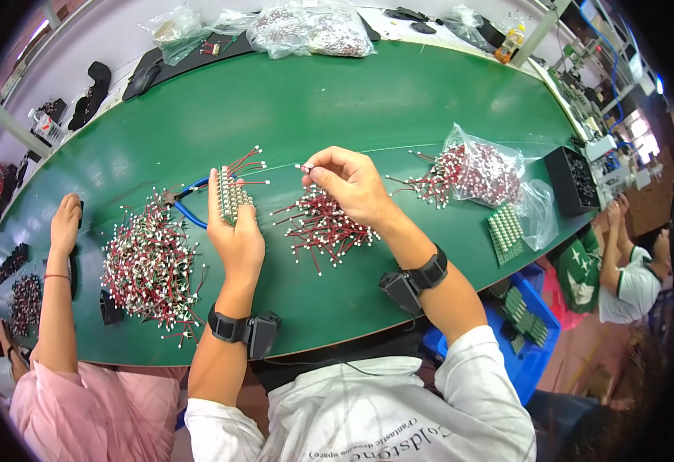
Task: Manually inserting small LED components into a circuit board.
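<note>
One limp wire, I judged, was best held by its plug, right hand pinching it, left hand clasping a board.

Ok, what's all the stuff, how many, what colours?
Table: one, green, middle.
Wire heaps: two, red and white, left and middle.
Bags: several, clear, right and back.
Bin: one, blue, below table at right.
Board panels: several, greenish, held, at right, in bin.
Pliers: one, blue-handled, beside left heap.
Box: one, black, right.
Bottles: two, orange and clear, back corners.
Other people: several, pink, white, green clothes, both sides.
Wristbands: two, black, forearms.
Left hand: one, bare, mid-left, holding panel.
Right hand: one, bare, middle, pinching wire.
</note>
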Tool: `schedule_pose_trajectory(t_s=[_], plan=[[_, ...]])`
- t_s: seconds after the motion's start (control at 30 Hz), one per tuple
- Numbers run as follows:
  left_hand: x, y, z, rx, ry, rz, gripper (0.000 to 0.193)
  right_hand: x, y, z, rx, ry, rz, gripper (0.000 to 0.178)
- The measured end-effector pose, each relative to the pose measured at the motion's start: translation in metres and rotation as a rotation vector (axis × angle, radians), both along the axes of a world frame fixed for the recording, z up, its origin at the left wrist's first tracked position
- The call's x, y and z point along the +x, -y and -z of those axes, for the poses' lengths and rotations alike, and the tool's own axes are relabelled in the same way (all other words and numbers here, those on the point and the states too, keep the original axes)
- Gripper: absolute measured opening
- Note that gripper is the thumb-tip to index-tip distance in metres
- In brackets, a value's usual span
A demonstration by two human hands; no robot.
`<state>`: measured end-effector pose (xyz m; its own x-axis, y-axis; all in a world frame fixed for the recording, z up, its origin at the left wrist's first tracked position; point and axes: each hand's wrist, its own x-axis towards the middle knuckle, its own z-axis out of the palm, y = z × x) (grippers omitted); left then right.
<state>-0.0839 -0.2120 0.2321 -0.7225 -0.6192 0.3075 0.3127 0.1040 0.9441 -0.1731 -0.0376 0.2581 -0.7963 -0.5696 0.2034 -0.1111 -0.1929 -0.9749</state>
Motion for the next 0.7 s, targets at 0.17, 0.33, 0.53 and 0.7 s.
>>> schedule_pose_trajectory(t_s=[0.17,0.33,0.53,0.7], plan=[[0.006,-0.005,-0.008,-0.014,0.052,0.055,0.066,0.007,0.0,-0.004,-0.052,0.063,0.008,0.012],[0.009,-0.011,-0.01,0.012,0.029,0.092,0.067,0.008,0.005,0.0,-0.042,0.039,0.045,0.011],[0.011,-0.017,-0.011,0.105,0.051,0.143,0.066,0.018,0.005,-0.01,0.065,-0.021,-0.013,0.013],[0.01,-0.019,-0.005,0.102,0.058,0.159,0.065,0.029,0.009,-0.015,0.127,-0.113,0.003,0.012]])
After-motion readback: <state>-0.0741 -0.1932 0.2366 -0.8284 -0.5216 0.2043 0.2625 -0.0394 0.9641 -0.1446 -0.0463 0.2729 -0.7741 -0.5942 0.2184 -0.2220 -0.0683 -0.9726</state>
